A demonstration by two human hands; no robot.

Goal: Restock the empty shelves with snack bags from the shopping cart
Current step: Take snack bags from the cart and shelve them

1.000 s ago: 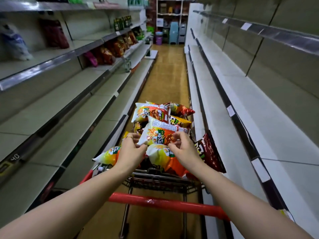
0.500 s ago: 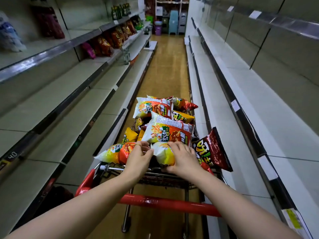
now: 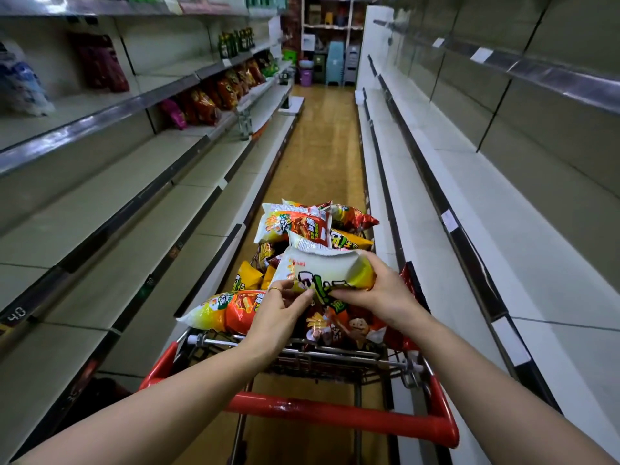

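We read only "40", on the left shelf edge. The big green print on the snack bag is illegible to us, as are the white tags.

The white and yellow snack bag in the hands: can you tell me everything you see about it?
The white and yellow snack bag is puffy, shiny plastic, white fading to yellow at its right end, with big green letters and a crimped seal along the top. It lies sideways over the other snack bags in the shopping cart. The left hand pinches its lower edge and the right hand grips its right side. Whether it touches the bags below is unclear.
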